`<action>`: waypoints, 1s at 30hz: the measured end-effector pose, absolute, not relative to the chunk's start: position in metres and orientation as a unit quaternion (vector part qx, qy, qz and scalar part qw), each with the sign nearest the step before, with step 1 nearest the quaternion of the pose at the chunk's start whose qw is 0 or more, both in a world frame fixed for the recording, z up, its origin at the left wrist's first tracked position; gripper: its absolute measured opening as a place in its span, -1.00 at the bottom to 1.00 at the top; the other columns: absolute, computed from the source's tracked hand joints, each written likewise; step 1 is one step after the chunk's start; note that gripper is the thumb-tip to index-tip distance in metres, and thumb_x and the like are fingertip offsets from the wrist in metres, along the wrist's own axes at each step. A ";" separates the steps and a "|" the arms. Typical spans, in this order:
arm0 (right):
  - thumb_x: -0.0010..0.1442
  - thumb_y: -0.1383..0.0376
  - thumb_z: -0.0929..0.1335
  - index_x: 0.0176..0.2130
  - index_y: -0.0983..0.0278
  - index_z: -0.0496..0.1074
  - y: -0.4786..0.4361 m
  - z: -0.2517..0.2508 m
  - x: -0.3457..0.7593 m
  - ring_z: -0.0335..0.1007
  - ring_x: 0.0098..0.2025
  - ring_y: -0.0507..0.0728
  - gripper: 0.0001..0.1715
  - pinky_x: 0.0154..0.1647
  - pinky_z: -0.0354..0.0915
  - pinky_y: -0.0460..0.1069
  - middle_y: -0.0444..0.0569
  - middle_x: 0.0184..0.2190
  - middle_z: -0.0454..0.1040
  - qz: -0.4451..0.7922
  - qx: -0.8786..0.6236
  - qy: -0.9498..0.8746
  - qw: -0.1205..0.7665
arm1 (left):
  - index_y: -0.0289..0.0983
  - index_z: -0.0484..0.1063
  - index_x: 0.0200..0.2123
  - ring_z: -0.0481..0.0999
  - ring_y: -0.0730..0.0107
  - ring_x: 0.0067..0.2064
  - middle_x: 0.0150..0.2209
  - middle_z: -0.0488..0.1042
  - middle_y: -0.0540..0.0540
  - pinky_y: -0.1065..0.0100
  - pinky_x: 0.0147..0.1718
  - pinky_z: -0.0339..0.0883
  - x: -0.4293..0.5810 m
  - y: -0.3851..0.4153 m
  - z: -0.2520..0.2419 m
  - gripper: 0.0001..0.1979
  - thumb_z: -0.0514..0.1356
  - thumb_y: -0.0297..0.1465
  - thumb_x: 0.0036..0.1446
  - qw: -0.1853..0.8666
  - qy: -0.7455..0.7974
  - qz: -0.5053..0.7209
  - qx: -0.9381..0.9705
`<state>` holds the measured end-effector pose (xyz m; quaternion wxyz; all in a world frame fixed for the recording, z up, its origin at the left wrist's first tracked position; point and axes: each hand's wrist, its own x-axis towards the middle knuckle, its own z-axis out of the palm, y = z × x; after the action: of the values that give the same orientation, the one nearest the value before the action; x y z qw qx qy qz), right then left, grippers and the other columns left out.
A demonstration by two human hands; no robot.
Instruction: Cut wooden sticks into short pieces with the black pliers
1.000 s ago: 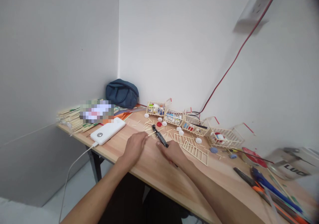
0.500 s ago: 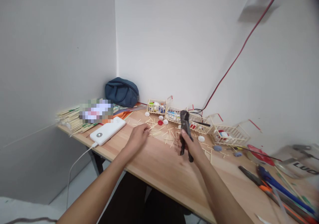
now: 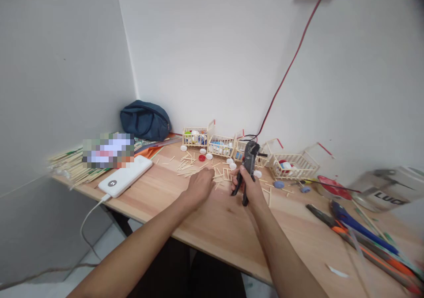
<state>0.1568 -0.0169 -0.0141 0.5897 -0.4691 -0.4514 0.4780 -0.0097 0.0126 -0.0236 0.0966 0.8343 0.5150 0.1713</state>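
Observation:
In my right hand (image 3: 248, 184) is a black two-handled hand tool (image 3: 251, 156), held upright with its handles spread apart below my fingers. Its exact kind is unclear. My left hand (image 3: 201, 185) is low over the table, fingers curled together at the edge of the scattered short wooden sticks (image 3: 187, 167); whether a stick is between the fingertips is hidden. Small square stick frames (image 3: 227, 174) lie between my two hands. White bottle caps (image 3: 232, 166) and a red cap (image 3: 202, 158) lie among the sticks.
Small stick-built carts (image 3: 294, 167) holding colourful caps line the wall. A white power bank (image 3: 126, 176), stick bundles (image 3: 71, 165) and a blue pouch (image 3: 145, 120) are on the left. Orange-and-black long-handled tools (image 3: 361, 245) and a clear tub (image 3: 380, 194) stand right.
My view has turned to the right. My left hand has moved right, closer to the stick frames and my right hand. The black tool stays in my right hand.

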 end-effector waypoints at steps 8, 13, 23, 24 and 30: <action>-0.03 -0.06 0.38 -0.36 0.34 0.37 -0.017 -0.019 0.153 0.26 -0.64 0.00 -0.50 -0.64 0.23 -0.09 -0.19 -0.64 0.29 0.472 -0.479 -0.441 0.594 | -0.29 0.36 -0.42 0.39 0.31 -0.29 -0.37 0.40 -0.11 0.36 -0.32 0.18 -0.014 0.018 -0.025 -0.87 0.04 -0.42 0.10 0.118 0.519 0.265 0.804; -0.03 0.01 0.41 -0.33 0.32 0.36 -0.018 -0.019 0.150 0.29 -0.55 0.01 -0.56 -0.51 0.28 -0.07 -0.18 -0.58 0.30 0.466 -0.468 -0.459 0.594 | -0.32 0.29 -0.55 0.22 0.51 -0.50 -0.57 0.26 0.05 0.46 -0.50 0.07 -0.021 0.016 -0.019 -0.76 0.11 -0.28 0.03 0.406 0.410 0.384 0.721; -0.03 0.02 0.40 -0.34 0.30 0.33 -0.016 -0.025 0.147 0.25 -0.49 0.04 -0.58 -0.45 0.22 -0.06 -0.15 -0.55 0.31 0.389 -0.515 -0.536 0.545 | -0.31 0.28 -0.48 0.03 0.63 -0.66 -0.68 0.10 0.14 0.51 -0.65 -0.14 -0.010 -0.005 -0.015 -0.66 0.15 -0.12 0.01 0.595 0.359 0.359 0.623; -0.03 0.03 0.40 -0.35 0.29 0.33 -0.016 -0.025 0.148 0.24 -0.49 0.04 -0.59 -0.45 0.22 -0.07 -0.15 -0.56 0.31 0.387 -0.512 -0.538 0.546 | -0.31 0.29 -0.48 0.03 0.62 -0.67 -0.70 0.08 0.15 0.50 -0.66 -0.15 -0.011 -0.005 -0.015 -0.64 0.09 -0.10 0.05 0.592 0.354 0.359 0.630; -0.05 0.05 0.41 -0.36 0.28 0.37 -0.017 -0.023 0.148 0.26 -0.51 0.05 -0.62 -0.48 0.20 -0.07 -0.14 -0.57 0.34 0.383 -0.527 -0.534 0.539 | -0.32 0.31 -0.58 0.07 0.58 -0.66 -0.72 0.12 0.09 0.49 -0.66 -0.12 -0.016 -0.008 -0.012 -0.57 -0.02 -0.12 0.13 0.561 0.337 0.333 0.679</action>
<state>0.1483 -0.0173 -0.0230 0.5387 -0.5274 -0.5336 0.3833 -0.0156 -0.0077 -0.0119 0.5606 0.6792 0.3370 0.3329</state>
